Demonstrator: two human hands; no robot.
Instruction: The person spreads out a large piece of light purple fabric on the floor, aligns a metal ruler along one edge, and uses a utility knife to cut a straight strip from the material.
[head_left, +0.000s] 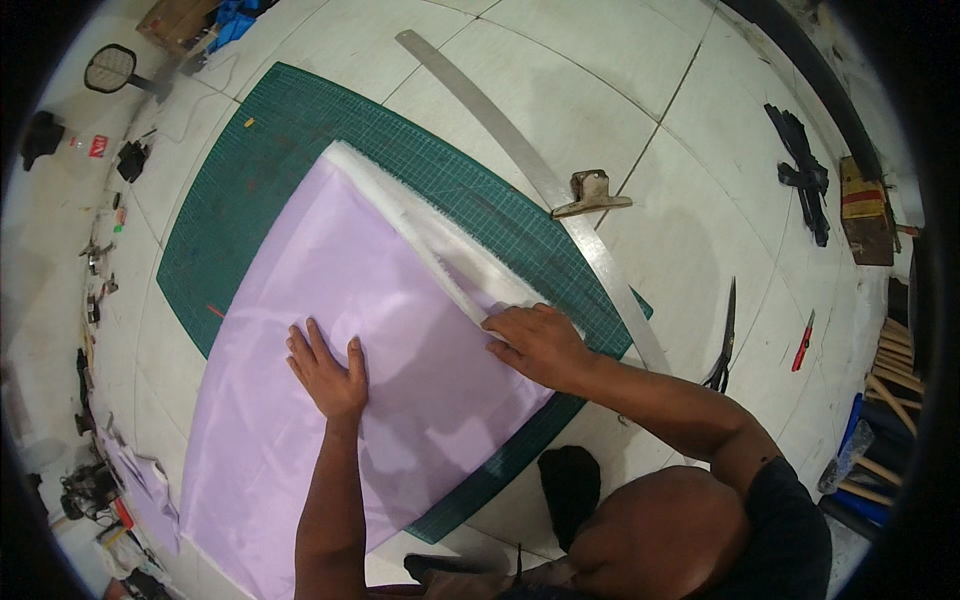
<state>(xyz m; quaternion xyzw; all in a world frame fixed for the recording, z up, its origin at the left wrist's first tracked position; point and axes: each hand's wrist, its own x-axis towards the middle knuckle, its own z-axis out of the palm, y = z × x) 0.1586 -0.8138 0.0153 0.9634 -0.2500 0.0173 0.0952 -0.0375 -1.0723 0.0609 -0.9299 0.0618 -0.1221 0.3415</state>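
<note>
A large lilac fabric [400,400], smooth and satiny, lies folded over the green cutting mat [220,230]. Along its upper right side, a frayed white layer [430,220] shows, and the lilac layer gapes slightly from it. My left hand [330,375] presses flat on the middle of the fabric, fingers spread. At the right end of the frayed edge, my right hand [540,345] has its fingers curled over the fabric's edge, thumb close to them. Its fingertips are partly hidden.
A long metal ruler [480,105] lies across the mat's right side, beside a large metal clip [590,193]. Black scissors [727,335] and a red cutter knife [803,342] rest on the tiled floor at right. Assorted tools and lilac scraps [148,485] line the left wall.
</note>
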